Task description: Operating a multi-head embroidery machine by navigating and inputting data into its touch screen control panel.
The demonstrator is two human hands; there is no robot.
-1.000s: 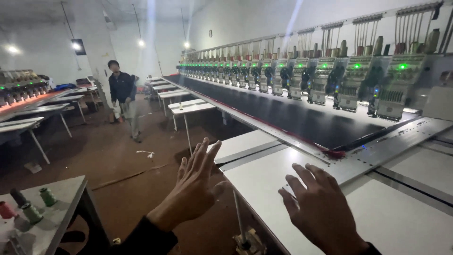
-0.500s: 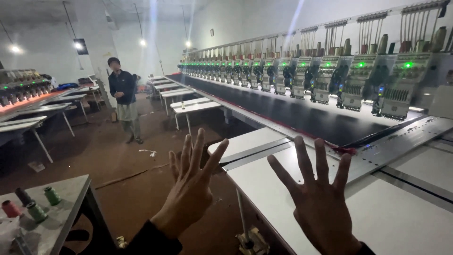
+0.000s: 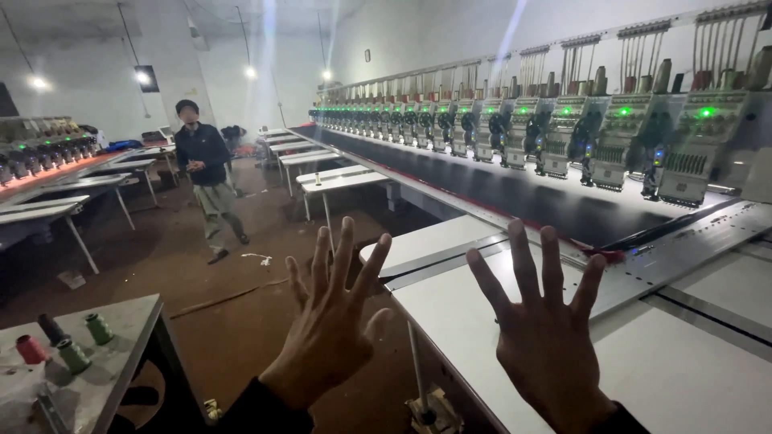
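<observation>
The fingers of the left hand are spread wide apart and point up, and they hold nothing. The fingers of the right hand are spread wide apart too, and they are empty as well. Both hands are up in the air with their backs to the camera, side by side but not touching. The right hand is over the flat white worktop, which lies just in front of the long row of grey sewing machines with green lights. A long black cloth is stretched out under those machines. The left hand is over the brown floor. Low on the left stands a small grey table with a red thread spool and two green thread spools on it. Far off, a person in dark clothes stands on the floor between more white tables.
</observation>
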